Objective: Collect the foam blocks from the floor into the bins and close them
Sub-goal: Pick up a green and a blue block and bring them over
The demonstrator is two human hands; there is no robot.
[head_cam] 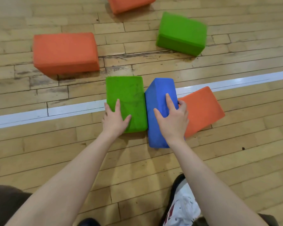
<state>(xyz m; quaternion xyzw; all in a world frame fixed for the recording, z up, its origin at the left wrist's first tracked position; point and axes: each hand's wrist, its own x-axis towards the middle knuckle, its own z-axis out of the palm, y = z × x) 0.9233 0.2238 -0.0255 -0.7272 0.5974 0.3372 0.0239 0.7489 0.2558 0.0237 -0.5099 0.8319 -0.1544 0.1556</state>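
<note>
A green foam block [127,93] lies flat on the wooden floor, touching a blue foam block [158,101] that stands on its long edge. My left hand [115,119] grips the green block's near left corner, thumb on top and fingers over the left side. My right hand [173,118] grips the blue block, thumb and index finger on its upper face and the other fingers curled round its right side. An orange block [203,110] lies right behind that hand. No bin is in view.
More blocks lie farther out: a large orange block [64,52] at the left, a green block [181,33] at the upper right, another orange block [131,4] at the top edge. A white line [55,110] crosses the floor. My shoes [181,206] are near the bottom.
</note>
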